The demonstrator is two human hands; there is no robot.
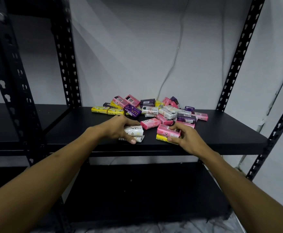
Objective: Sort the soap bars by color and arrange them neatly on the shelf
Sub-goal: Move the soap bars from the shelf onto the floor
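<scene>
On the middle black shelf (221, 132) of this slotted metal rack there's a jumbled heap of wrapped soap bars (154, 110) sitting toward the back center, pink, purple, yellow and white all mixed up, so sorting has barely started as far as I can judge.

Left hand (119, 128) is curled over a white Lux bar (134, 131) near the front edge, thumb underneath. There seems to be a second white bar (140, 138) right below it, though I can't tell if it's in the grip or just lying there. Right hand (182, 137) is pinching a pink bar (166, 132) that's stacked on a yellow Fruitale bar (161, 138), and the thumb touches the yellow one too.

What could go wrong: both grabs are right at the front lip of the shelf. If the right hand lifts only the pink, the yellow underneath could get dragged and tip off the edge. Same story with that lower white bar on the left. The wrappers look like glossy plastic film, crinkly at the sealed ends, so I'd guess they're slippery against each other and against that smooth matte shelf. And the heap has bars leaning on bars, so pull one and its neighbours probably slide.

Shapes are all small rounded-edge bricks, which should stack fine once they're squared up.
</scene>
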